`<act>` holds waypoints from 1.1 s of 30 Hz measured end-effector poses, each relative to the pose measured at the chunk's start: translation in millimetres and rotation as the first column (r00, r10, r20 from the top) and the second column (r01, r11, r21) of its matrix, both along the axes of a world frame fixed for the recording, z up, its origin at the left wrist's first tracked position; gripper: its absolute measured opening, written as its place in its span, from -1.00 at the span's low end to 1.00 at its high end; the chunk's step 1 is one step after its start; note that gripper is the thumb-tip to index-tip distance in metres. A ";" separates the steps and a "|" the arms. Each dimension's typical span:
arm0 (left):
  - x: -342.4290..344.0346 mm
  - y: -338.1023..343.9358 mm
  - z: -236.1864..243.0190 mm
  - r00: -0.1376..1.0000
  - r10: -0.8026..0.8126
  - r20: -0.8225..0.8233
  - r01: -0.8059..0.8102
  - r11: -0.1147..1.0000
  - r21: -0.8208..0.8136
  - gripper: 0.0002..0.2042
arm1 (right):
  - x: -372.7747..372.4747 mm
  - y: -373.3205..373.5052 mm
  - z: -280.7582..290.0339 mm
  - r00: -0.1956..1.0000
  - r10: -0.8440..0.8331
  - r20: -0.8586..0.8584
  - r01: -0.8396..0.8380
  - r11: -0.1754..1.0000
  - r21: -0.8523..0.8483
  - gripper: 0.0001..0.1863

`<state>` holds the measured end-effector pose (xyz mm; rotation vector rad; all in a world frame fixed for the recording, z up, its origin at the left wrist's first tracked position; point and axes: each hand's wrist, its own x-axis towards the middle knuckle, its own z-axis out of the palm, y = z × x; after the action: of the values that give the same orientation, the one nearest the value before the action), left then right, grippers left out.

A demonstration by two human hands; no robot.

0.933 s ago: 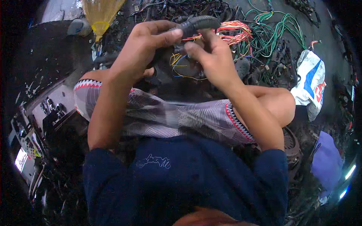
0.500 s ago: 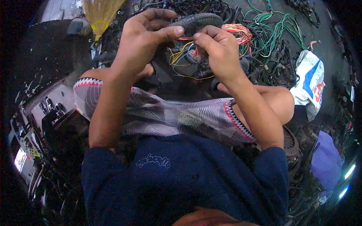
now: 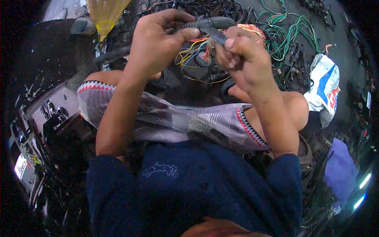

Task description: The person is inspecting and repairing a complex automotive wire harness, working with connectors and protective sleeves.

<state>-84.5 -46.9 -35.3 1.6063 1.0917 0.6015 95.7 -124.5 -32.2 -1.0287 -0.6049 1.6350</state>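
Observation:
Between my hands is a black corrugated conduit (image 3: 221,22), part of a wire harness. My left hand (image 3: 160,39) is closed around its left end, thumb towards me. A flat, dark strip of tape (image 3: 215,35) runs taut from the conduit to my right hand (image 3: 248,51), which pinches its free end between thumb and curled fingers. Thin yellow, blue and red wires (image 3: 189,57) hang below the conduit. A bundle of red and pale wires (image 3: 252,29) shows behind my right hand.
Green wires (image 3: 302,33) and dark cable tangles lie ahead to the right. A white, blue and red sack (image 3: 323,85) sits beside my right knee, and a purple cloth (image 3: 341,170) lies further back. A broom (image 3: 106,17) is at the far left.
My right hand has moved right and towards me, drawing the tape strip out from the conduit. My left hand has shifted slightly right and still grips the conduit.

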 end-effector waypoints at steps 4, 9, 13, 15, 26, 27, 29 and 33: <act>7.1 -10.8 15.4 0.983 -0.103 -0.150 0.127 0.979 0.160 -0.76 | 24.1 6.7 6.2 0.979 -0.047 0.197 0.035 0.997 0.063 -0.86; 9.5 -23.4 11.7 0.976 -0.191 -0.103 0.202 0.974 0.103 -0.77 | 36.9 20.7 11.3 0.987 -0.083 -0.141 0.059 0.984 -0.168 -0.86; 6.9 -31.0 18.8 0.955 -0.228 -0.189 0.247 0.966 0.082 -0.76 | 29.9 17.6 32.9 0.958 -0.173 -0.227 0.126 0.970 -0.207 -0.91; 2.7 -34.4 14.6 0.971 -0.196 -0.141 0.211 0.972 0.105 -0.76 | 26.4 25.1 30.2 0.990 -0.116 0.082 0.128 0.977 -0.169 -0.91; 13.3 -41.9 4.0 0.997 0.063 0.048 -0.072 0.979 0.192 -0.87 | -2.1 20.7 44.6 0.780 -0.063 0.623 0.022 0.997 0.073 -0.79; 13.0 -40.8 5.6 0.989 0.145 0.013 -0.146 0.988 0.041 -0.89 | -9.7 20.1 47.8 0.705 -0.170 0.688 0.091 0.985 0.149 -0.78; 13.4 -33.7 6.5 0.987 0.161 -0.003 -0.161 0.987 0.013 -0.88 | 21.1 15.5 11.1 0.588 -0.068 0.806 -0.231 0.941 0.248 -0.74; 9.9 -26.6 1.4 0.984 0.171 -0.057 -0.162 0.978 0.130 -0.85 | 14.4 12.0 1.7 0.341 -0.168 0.925 -0.401 0.864 0.305 -0.62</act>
<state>-74.6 -73.5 -34.0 1.6627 1.2693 0.7432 110.1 -112.4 -30.5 -1.5057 -1.8417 0.6944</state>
